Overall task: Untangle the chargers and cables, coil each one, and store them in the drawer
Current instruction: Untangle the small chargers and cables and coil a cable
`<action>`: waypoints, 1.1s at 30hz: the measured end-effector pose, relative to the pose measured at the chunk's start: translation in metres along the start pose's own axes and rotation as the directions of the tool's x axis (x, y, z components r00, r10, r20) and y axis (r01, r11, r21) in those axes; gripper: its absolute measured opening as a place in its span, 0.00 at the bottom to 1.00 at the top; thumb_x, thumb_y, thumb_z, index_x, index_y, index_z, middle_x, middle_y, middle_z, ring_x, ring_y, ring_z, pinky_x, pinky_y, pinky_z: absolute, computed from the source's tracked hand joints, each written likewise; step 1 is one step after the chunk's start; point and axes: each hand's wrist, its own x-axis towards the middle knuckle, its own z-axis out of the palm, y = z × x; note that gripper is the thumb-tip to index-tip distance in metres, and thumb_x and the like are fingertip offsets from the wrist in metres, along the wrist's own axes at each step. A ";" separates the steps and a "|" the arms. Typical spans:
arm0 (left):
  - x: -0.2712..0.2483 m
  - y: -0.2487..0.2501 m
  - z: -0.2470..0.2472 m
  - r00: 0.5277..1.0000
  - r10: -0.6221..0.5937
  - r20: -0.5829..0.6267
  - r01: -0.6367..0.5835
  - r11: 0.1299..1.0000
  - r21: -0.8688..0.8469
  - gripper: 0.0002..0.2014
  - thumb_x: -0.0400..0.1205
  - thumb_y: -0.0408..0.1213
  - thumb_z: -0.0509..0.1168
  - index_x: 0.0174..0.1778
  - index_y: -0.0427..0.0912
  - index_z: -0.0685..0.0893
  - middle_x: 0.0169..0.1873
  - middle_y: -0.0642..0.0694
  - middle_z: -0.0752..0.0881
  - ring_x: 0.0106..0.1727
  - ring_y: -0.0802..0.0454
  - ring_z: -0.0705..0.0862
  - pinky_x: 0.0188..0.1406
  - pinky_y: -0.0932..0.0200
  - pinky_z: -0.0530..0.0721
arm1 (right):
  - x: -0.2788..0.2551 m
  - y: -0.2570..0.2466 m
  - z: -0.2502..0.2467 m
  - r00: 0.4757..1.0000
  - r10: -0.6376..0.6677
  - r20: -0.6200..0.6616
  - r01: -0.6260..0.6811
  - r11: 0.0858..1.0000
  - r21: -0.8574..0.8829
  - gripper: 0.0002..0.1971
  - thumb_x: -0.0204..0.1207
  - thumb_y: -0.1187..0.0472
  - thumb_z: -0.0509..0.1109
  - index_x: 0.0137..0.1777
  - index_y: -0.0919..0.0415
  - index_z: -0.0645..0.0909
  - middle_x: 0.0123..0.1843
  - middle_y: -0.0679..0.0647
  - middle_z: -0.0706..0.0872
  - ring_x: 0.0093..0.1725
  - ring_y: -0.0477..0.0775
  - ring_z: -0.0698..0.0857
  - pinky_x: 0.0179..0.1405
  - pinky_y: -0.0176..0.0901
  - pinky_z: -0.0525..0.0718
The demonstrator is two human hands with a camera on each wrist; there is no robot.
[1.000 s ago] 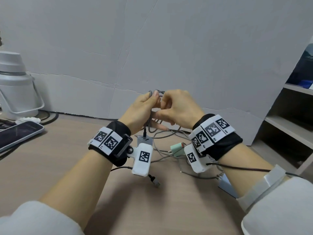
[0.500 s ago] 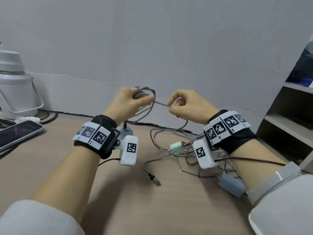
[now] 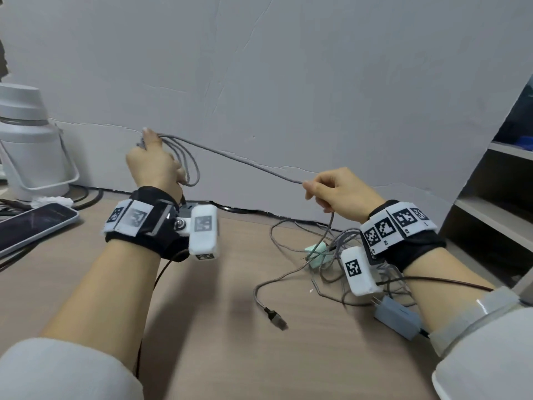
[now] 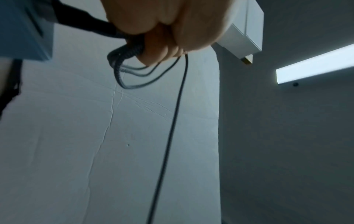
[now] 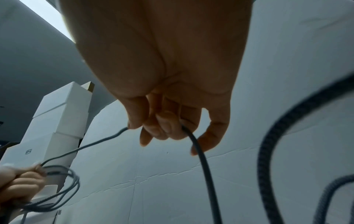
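The left hand (image 3: 155,166) is raised near the wall, fingers curled round several finished loops of the grey braided cable (image 3: 230,157); the right hand (image 3: 340,192) pinches the same cable further along, so 1 taut span runs between them, sloping down from left to right. Below the right hand the cable drops to the table (image 3: 202,327) and into the tangle (image 3: 331,255) lying under the right wrist, beside a mint charger (image 3: 315,251) and a blue-grey adapter (image 3: 396,316); a free plug end (image 3: 275,316) lies nearer the middle. The next loop, as I judge it, turns on that span: its long axis points at the left hand, so the right, nearer the slack, must carry it across; no drawer is in view.
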 end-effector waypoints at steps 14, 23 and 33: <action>-0.075 -0.019 0.045 0.828 -0.181 0.531 0.056 0.969 0.242 0.19 0.90 0.41 0.54 0.31 0.49 0.62 0.20 0.49 0.68 0.18 0.55 0.58 0.18 0.68 0.57 | 0.004 -0.054 0.043 0.999 -0.033 -0.005 0.029 0.926 -0.376 0.18 0.81 0.59 0.65 0.33 0.70 0.82 0.26 0.57 0.78 0.30 0.60 0.76 0.24 0.42 0.69; -0.090 -0.023 0.039 0.652 -0.265 0.710 -0.015 0.932 0.362 0.14 0.92 0.45 0.55 0.45 0.39 0.73 0.34 0.48 0.89 0.33 0.42 0.88 0.28 0.53 0.82 | -0.005 -0.061 0.033 0.968 -0.106 0.227 0.158 0.961 -0.227 0.13 0.79 0.59 0.72 0.34 0.60 0.90 0.32 0.44 0.84 0.37 0.48 0.82 0.37 0.42 0.75; -0.083 -0.024 0.036 0.574 -0.230 0.786 -0.348 0.801 0.488 0.17 0.91 0.50 0.56 0.45 0.40 0.72 0.22 0.51 0.69 0.20 0.57 0.66 0.19 0.65 0.63 | -0.008 -0.063 0.019 0.992 -0.092 0.083 0.089 0.995 0.038 0.12 0.71 0.58 0.79 0.49 0.57 0.78 0.37 0.52 0.87 0.29 0.47 0.78 0.32 0.43 0.77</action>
